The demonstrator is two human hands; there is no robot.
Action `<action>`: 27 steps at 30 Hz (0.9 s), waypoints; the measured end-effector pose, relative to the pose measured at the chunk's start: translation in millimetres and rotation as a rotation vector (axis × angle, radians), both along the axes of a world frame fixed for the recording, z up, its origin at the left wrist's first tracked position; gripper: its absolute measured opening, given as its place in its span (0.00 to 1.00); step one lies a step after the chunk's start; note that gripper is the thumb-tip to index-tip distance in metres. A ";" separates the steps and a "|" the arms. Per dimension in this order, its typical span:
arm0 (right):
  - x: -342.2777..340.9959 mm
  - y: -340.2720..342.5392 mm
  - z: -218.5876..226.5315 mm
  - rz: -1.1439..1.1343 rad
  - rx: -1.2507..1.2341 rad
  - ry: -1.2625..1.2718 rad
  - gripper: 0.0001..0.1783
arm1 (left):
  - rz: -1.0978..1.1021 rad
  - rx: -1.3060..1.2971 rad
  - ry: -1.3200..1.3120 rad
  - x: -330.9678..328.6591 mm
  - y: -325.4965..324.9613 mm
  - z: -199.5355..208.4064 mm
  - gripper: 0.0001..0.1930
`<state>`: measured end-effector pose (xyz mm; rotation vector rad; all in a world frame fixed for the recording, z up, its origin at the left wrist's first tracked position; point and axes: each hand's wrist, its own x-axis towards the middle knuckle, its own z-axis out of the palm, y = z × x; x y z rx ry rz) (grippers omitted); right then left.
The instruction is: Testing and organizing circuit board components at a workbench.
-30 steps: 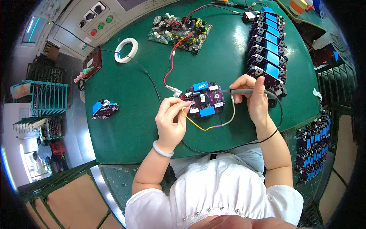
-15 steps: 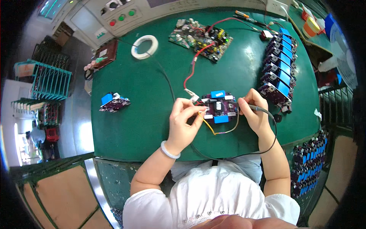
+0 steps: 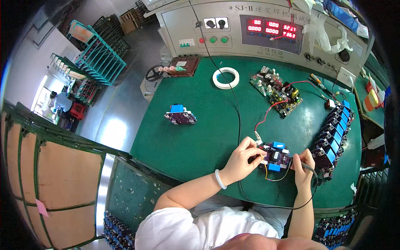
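A purple circuit board (image 3: pixel 275 156) with blue block components lies flat near the table's front edge, between my hands. My left hand (image 3: pixel 244 159) pinches the end of a thin yellow wire (image 3: pixel 266 171) at the board's left side; its fingertips hide the exact contact. At the board's right edge my right hand (image 3: pixel 303 166) grips a grey test probe (image 3: pixel 308 167) with a black cable. The wire loops below the board toward that probe. A red lead with a white connector (image 3: pixel 258 137) reaches the board's upper left.
A larger green circuit board (image 3: pixel 278 91) sits behind, beside a white tape roll (image 3: pixel 226 78). Another purple board (image 3: pixel 180 114) stands at left, and a row of similar boards (image 3: pixel 333 139) at right. The grey test console (image 3: pixel 233 39) borders the back.
The whole view has swung, so the table and hands appear lower and further right, and more of the console shows. Both hands keep their places at the board.
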<state>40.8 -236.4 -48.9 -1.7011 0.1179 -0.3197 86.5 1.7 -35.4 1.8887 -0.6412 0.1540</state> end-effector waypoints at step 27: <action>-8.3 -2.5 7.1 -0.081 0.173 -0.001 0.19 | 0.027 0.038 0.058 0.3 -1.7 11.8 0.06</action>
